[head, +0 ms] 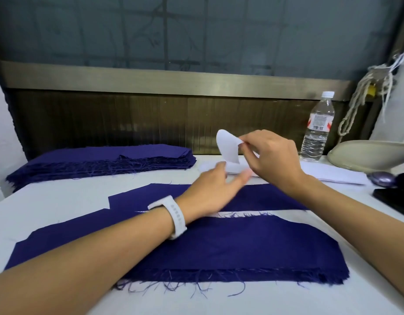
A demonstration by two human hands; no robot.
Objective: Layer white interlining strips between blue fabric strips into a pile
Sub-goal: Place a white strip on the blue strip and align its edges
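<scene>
Head view: a white interlining strip held up at its end behind two lengths of blue cloth.

The right hand (272, 155) pinches the end of a white interlining strip (228, 145) between thumb and fingertips. That end curls up off the flat white strips (333, 175) lying along the far side of the table (333, 223). The left hand (210, 189), fingers straight and blurred, seems to rest on their near end. Closer in lie a single blue strip (264, 197) and a frayed blue pile (230, 246), with a thick blue stack (101, 160) at the far left. The clear bottle (317, 130) looks about full; its red-and-white label carries a barcode, but the print is too small to read. Beside it sits a pale dish (367, 153), whose contents are hidden.
</scene>
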